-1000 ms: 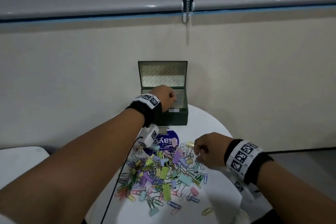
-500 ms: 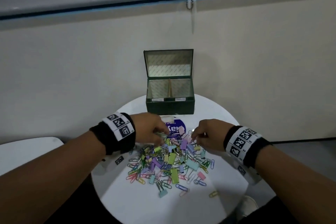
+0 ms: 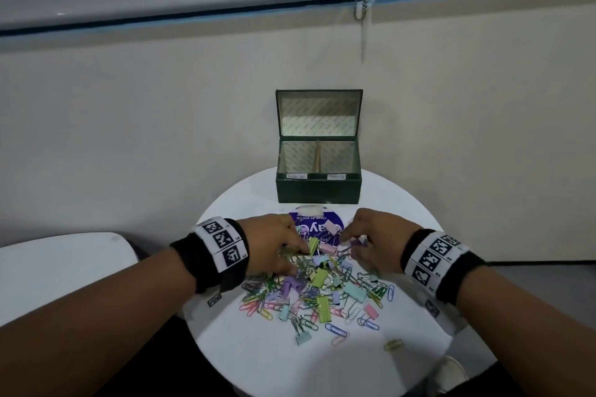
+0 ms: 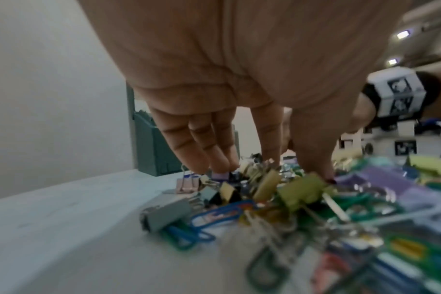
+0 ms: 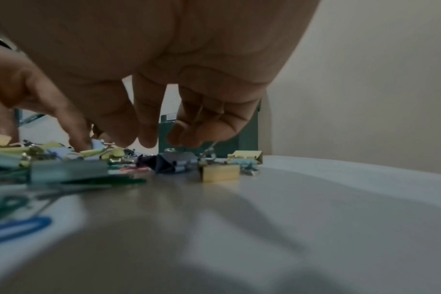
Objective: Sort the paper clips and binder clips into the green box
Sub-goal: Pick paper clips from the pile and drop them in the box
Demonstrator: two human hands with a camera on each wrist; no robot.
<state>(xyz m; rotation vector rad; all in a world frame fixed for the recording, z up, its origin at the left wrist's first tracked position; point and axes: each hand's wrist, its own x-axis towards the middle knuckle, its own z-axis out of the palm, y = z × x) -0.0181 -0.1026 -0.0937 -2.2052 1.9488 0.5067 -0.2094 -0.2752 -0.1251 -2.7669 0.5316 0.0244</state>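
Observation:
The green box (image 3: 317, 192) stands open at the table's far edge, its lid upright, a divider splitting it into two labelled compartments. A heap of pastel binder clips and coloured paper clips (image 3: 317, 292) lies in the table's middle. My left hand (image 3: 303, 250) reaches down into the heap's far left with straight fingers (image 4: 214, 157), the thumb touching a yellow-green binder clip (image 4: 301, 192). My right hand (image 3: 350, 240) has its fingers curled at the heap's far right. Its thumb and forefinger pinch a purple binder clip (image 3: 358, 242).
The round white table (image 3: 258, 364) carries a purple sticker (image 3: 317, 226) between the heap and the box. A second white table (image 3: 64, 267) sits at the left. The wall rises right behind the box. Stray paper clips (image 3: 393, 344) lie near the front.
My left hand has come back from over the box and dropped into the heap. My right hand has shifted slightly along the heap's far edge.

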